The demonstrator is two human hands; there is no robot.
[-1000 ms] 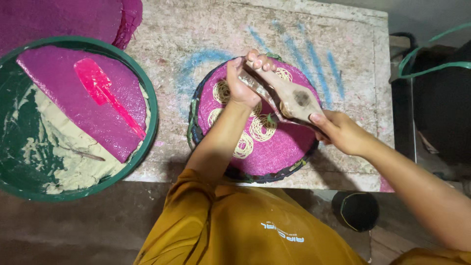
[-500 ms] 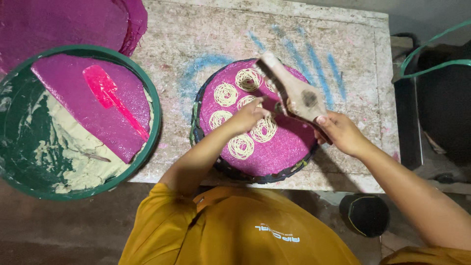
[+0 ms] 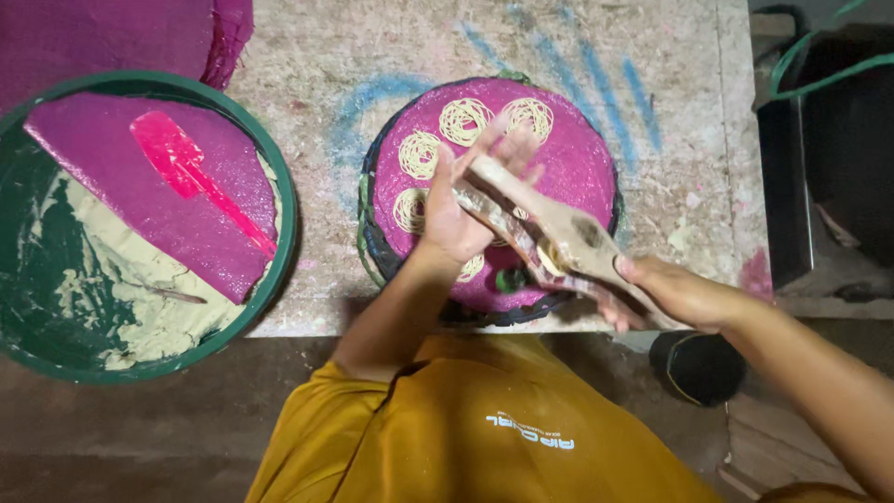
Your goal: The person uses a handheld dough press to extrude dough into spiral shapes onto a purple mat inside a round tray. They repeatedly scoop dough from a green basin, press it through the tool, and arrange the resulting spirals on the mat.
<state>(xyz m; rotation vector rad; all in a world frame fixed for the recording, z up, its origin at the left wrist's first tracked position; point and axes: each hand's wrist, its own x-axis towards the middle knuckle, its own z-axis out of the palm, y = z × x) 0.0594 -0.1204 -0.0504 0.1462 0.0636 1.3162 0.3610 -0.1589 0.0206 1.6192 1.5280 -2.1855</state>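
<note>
While the left hand grips one end of a wooden press with fingers curled around it, the right hand closes on the handles at the other end. This press is held just above a round pink tray, where several pale noodle coils lie in small spirals. Under the tray is a worn stone table with blue paint marks. At the left stands a green basin with beige dough, a pink cloth and a pink spatula. Below, the floor is dark, maybe concrete. At the right stands a black container.
</note>
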